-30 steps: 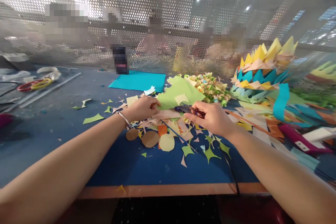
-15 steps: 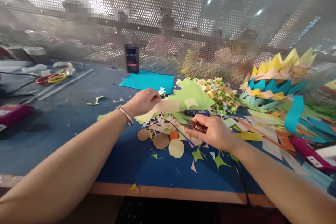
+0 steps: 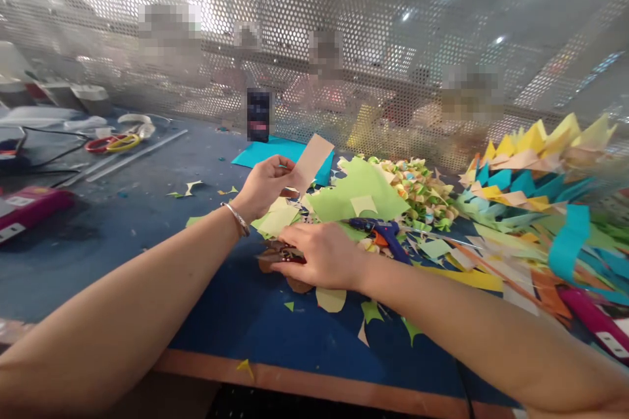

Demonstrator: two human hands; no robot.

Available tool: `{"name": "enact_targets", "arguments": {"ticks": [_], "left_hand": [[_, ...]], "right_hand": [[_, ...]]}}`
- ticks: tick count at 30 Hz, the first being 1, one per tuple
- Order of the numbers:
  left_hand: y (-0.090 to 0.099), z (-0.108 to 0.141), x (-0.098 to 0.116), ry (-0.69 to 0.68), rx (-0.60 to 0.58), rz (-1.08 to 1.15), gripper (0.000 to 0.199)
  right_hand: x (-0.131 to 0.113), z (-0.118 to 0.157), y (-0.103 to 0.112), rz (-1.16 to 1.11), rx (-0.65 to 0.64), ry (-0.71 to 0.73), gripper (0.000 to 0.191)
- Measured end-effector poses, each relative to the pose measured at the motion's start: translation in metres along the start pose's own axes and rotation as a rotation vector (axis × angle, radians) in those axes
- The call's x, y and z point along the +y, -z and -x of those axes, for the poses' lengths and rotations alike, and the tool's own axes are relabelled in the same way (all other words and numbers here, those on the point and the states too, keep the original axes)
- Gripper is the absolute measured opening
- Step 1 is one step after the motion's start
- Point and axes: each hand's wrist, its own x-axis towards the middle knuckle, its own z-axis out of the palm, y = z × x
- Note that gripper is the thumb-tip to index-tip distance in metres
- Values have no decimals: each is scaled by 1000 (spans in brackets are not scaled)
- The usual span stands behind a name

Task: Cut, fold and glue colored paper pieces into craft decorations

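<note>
My left hand (image 3: 269,188), with a bracelet at the wrist, pinches a light tan paper strip (image 3: 315,157) that stands up at a slant. Lower and to the right, my right hand (image 3: 322,255) is closed around small scissors (image 3: 289,254) with dark red handles; the fingers hide much of them. Beneath and beside this hand lie brown and cream paper discs, among them a cream disc (image 3: 331,300). A large light green paper sheet (image 3: 354,193) lies just beyond, and a blue glue gun (image 3: 388,232) rests right of my right hand.
A turquoise sheet (image 3: 248,156) and a phone (image 3: 258,114) are at the back, before a perforated metal screen. Folded paper pieces (image 3: 422,190) are heaped behind the green sheet. At right stand layered paper crowns (image 3: 531,177). Magenta power strips (image 3: 37,209) sit on both sides.
My left hand has raised the tan strip from the paper pile and tilted it upright. My right hand has moved left with the scissors, over the discs. The view has shifted slightly.
</note>
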Motion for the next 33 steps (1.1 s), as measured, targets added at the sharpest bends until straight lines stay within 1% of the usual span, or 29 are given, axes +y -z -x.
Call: {"name": "enact_targets", "arguments": {"ticks": [2, 6, 11, 16, 20, 22, 24, 26, 29, 31, 33], "left_hand": [[0, -1, 1, 5, 13, 47, 20], [0, -4, 0, -10, 68, 123, 22], [-2, -6, 1, 14, 95, 222, 21], [-4, -5, 0, 52, 86, 277, 17], [-7, -1, 0, 86, 47, 289, 16], [-8, 2, 1, 106, 19, 292, 15], [-10, 6, 3, 127, -9, 299, 13], [-15, 12, 6, 137, -33, 316, 12], [-27, 25, 11, 127, -76, 362, 13], [-37, 37, 14, 111, -96, 397, 12], [-48, 49, 17, 106, -140, 450, 5]], "right_hand": [[3, -8, -4, 3, -46, 9, 32], [6, -17, -10, 24, -92, 41, 31], [2, -21, -8, 58, -137, 61, 30], [0, -14, -10, 84, -123, 97, 29], [-2, -7, -12, 56, -66, 42, 25], [-2, -1, -7, 13, -9, 15, 22], [1, 7, 3, -64, 98, -11, 19], [7, 16, 16, -109, 247, -73, 19], [19, 29, 31, -135, 492, -185, 19], [27, 36, 35, -145, 605, -263, 19], [31, 41, 36, -143, 672, -311, 19]]}}
